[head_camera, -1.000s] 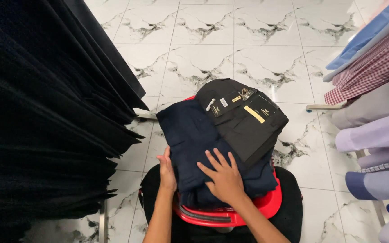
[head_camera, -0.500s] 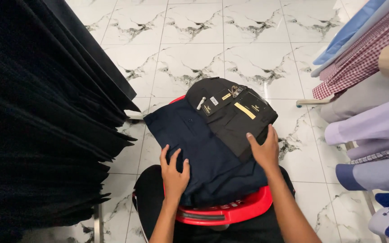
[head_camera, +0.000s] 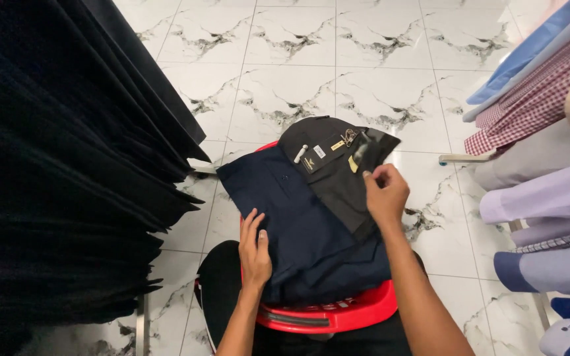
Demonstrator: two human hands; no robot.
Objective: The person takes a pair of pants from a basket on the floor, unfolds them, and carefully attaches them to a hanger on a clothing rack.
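Note:
A folded navy garment (head_camera: pixel 298 224) lies on a red plastic stool (head_camera: pixel 338 313) in front of me. On top of it, toward the far side, sits a folded black pair of trousers (head_camera: pixel 328 175) with paper tags. My left hand (head_camera: pixel 255 250) rests flat on the near left edge of the navy garment, fingers spread. My right hand (head_camera: pixel 384 194) pinches the right edge of the black trousers and lifts that corner up.
A dense row of dark hanging garments (head_camera: pixel 54 165) fills the left side. Hanging shirts (head_camera: pixel 549 165) in blue, check, lilac and grey line the right on a rack. The floor (head_camera: pixel 298 79) is white marble tile.
My right hand moved from the middle of the navy garment to the right edge of the black trousers and took hold of it. The left hand stayed at the near left edge.

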